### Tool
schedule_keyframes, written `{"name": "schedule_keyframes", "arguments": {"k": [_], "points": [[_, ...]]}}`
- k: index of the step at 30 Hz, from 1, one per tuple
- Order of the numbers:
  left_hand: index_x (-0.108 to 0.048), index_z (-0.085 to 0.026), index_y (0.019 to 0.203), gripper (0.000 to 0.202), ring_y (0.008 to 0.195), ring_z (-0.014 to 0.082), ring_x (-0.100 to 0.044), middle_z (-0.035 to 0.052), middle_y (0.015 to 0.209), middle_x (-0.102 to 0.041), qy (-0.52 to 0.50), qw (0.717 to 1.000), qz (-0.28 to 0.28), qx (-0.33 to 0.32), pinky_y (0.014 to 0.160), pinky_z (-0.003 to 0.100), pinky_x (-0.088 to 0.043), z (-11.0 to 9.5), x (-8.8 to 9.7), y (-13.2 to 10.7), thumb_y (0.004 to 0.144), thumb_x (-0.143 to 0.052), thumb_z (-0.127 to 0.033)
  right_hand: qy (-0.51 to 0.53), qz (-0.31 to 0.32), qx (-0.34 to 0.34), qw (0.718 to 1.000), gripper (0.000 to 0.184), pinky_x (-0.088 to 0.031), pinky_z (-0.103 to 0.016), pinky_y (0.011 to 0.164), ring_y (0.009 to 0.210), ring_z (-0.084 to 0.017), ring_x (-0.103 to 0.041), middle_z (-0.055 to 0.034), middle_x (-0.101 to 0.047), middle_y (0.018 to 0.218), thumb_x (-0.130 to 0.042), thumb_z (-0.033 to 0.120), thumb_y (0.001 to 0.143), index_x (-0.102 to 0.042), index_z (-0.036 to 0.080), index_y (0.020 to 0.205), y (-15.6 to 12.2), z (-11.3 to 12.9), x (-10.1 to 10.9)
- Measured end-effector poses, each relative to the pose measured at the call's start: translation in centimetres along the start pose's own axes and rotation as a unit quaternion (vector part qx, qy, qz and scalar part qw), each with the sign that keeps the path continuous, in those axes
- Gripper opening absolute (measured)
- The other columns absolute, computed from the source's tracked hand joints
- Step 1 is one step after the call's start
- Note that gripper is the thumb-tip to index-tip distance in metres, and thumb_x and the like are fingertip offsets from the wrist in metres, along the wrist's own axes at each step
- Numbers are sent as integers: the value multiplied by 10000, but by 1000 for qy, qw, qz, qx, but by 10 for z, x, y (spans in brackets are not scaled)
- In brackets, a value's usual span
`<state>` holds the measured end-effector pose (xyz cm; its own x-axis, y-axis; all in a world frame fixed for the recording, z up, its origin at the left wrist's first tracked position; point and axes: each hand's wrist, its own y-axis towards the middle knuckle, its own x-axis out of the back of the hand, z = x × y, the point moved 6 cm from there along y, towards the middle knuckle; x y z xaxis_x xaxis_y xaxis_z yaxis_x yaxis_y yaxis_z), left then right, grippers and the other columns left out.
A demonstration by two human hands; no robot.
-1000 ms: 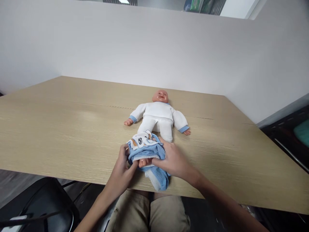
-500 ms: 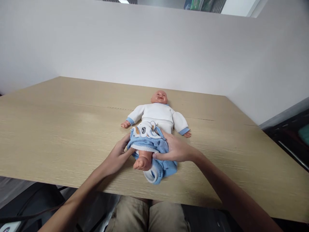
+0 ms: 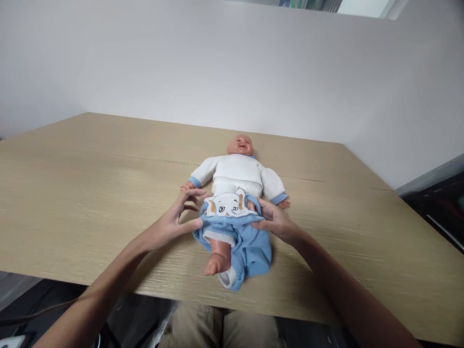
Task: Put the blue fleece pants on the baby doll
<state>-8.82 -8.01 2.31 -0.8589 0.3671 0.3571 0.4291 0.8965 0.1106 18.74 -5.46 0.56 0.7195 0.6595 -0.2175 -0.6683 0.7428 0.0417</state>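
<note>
A baby doll [image 3: 237,166] in a white top with blue cuffs lies on its back, head toward the wall. Blue terry overalls [image 3: 253,249] with a white animal-face bib cover its lower body. One bare foot [image 3: 217,263] pokes out of a leg opening; the other leg is hidden under the cloth. My right hand [image 3: 277,220] pinches the overalls' upper edge and strap on the right. On the left, my left hand [image 3: 181,215] has its fingers apart, the thumb tip close to the cloth's edge.
The doll rests on a wooden table [image 3: 108,203] with a seam across it. A pale wall [image 3: 203,72] rises behind. Dark equipment [image 3: 435,208] stands beyond the right edge, and my knees [image 3: 224,324] are below the front edge.
My left hand has let go of the overalls and opened. The right hand has shifted to their upper right edge. The bib now lies flatter, its face turned up, and more of the leg shows.
</note>
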Motion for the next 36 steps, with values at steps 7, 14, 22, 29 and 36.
{"name": "schedule_keyframes", "arguments": {"k": [7, 14, 22, 29, 36], "points": [[-687, -274, 1304, 503, 1453, 349, -425, 85, 1559, -554, 197, 968, 129, -83, 1162, 478, -429, -62, -17, 71, 936, -757, -609, 79, 1, -11, 997, 503, -440, -181, 684, 783, -101, -480, 33, -504, 966, -940, 245, 803, -526, 240, 1090, -6, 2, 2], [-708, -179, 1002, 319, 748, 162, -576, 10, 841, -643, 80, 924, 374, -23, 623, 256, -455, -80, -42, 113, 922, -786, -478, 73, 23, -7, 997, 672, -491, -194, 741, 861, -128, -551, 17, -553, 1008, -958, 317, 784, -577, 245, 1333, -9, 4, 6], [-698, -204, 1110, 315, 836, 163, -634, 14, 940, -689, -28, 917, 395, -47, 694, 222, -512, -72, -67, 130, 937, -791, -450, -16, 94, -66, 993, 396, -503, -212, 757, 826, -131, -630, 1, -685, 954, -854, 495, 903, -702, 173, 1075, -24, 8, 10], [-795, -212, 1073, 342, 988, 228, -733, 0, 1042, -799, -32, 858, 513, -6, 927, 287, -584, -59, -86, 125, 801, -918, -378, 71, 34, -21, 997, 663, -568, -247, 870, 952, -167, -729, -70, -761, 1178, -896, 480, 853, -646, 210, 1404, -22, 13, 10], [-824, -217, 1085, 314, 990, 224, -756, 4, 1074, -820, -61, 869, 491, -21, 898, 266, -600, -55, -80, 131, 794, -909, -298, -47, 109, -141, 983, 463, -564, -229, 777, 844, -150, -691, -29, -758, 1005, -865, 512, 882, -763, 152, 1156, -28, 3, 4]]}}
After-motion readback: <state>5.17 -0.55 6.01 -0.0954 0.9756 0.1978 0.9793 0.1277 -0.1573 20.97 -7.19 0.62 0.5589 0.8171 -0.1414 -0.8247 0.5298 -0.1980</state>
